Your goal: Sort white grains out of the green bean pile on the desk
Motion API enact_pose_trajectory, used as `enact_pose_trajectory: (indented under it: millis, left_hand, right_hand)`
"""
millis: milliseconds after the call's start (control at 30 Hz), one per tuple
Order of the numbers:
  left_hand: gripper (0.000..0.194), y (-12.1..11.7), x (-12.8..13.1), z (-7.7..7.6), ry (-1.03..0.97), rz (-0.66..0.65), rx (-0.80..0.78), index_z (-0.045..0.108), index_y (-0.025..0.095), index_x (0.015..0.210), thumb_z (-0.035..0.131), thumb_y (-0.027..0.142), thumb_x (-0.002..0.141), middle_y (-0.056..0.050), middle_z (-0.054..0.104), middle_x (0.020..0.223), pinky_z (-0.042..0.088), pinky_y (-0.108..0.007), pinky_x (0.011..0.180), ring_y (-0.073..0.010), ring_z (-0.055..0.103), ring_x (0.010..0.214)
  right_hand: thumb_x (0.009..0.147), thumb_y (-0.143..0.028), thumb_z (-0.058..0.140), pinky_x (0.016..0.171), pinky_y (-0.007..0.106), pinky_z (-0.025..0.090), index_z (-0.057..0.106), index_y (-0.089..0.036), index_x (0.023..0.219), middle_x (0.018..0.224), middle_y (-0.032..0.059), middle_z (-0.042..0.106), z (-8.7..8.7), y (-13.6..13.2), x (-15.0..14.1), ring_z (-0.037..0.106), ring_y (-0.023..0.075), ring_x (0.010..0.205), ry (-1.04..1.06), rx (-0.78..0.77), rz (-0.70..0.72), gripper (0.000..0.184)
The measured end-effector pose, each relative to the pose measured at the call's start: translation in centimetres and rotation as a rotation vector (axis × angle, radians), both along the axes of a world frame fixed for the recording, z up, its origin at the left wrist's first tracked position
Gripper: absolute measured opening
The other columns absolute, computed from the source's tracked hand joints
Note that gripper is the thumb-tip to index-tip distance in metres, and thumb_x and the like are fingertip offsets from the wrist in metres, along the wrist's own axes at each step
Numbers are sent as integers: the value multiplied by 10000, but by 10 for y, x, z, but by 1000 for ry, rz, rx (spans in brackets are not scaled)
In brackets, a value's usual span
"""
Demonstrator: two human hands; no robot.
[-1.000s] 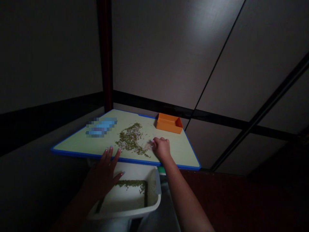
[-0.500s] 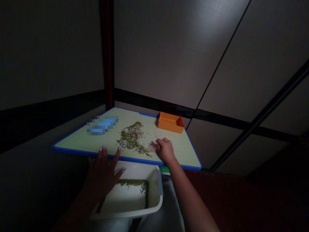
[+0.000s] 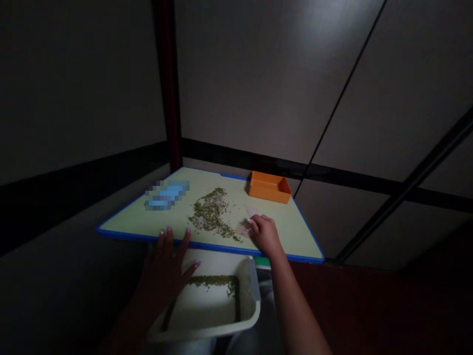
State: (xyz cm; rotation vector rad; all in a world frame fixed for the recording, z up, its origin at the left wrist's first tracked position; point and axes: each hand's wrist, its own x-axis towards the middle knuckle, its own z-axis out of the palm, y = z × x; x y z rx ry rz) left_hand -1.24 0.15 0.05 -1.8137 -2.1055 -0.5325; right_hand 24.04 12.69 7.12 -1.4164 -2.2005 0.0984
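Observation:
My left hand (image 3: 166, 268) has its fingers spread, with the fingertips on the near blue edge of a pale yellow board (image 3: 291, 231). Farther right, my right hand (image 3: 265, 234) is closed in a pinch over the board. Between thumb and fingers is a thin pinkish, see-through piece (image 3: 243, 229) lying low against the surface; its exact kind cannot be made out. Just left of it, small green grains (image 3: 210, 212) are scattered in a loose patch, with a thin tail running toward the piece.
An orange open box (image 3: 269, 194) stands at the board's back right. A blurred-out blue item (image 3: 168, 195) lies at the left. Below the near edge is a white basin (image 3: 221, 328) with green grains along its inner edges. Wall panels (image 3: 251, 88) rise behind.
The whole view has shifted, so the board appears farther right. My right hand stays pinched near the grains' tail, and more of the pale piece shows above its fingers. My left hand keeps its place.

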Motion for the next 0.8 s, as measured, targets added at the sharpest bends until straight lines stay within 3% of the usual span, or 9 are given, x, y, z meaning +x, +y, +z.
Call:
enact_pose_trajectory:
  millis: [300,500,800]
  left_hand:
    - [730,-8,2,16,3,49,-128,301,261,1509,521,498,854,-209,197,1620,373,-584,1068,-401,183,1493]
    - [724,-5,-5,8,-15,-14,-105,343,217,1495,507,508,853,-237,192,1615,374,-553,1080,-408,166,1495]
    - [730,-4,-11,-2,-31,-44,-41,325,245,1502,499,526,852,-210,167,1628,416,-544,1052,-401,190,1491]
  right_hand:
    - [985,-255,476,765,259,322,707,-187,894,817,57,703,-5,1,0,601,176,810,-3,-1,0,257]
    - [988,-274,481,760,261,320,703,-186,900,844,66,717,-3,-1,-1,615,180,822,-23,-19,-28,255]
    - [985,-258,474,720,256,323,697,-191,887,830,66,721,-4,0,-1,621,175,785,-22,-33,-32,253]
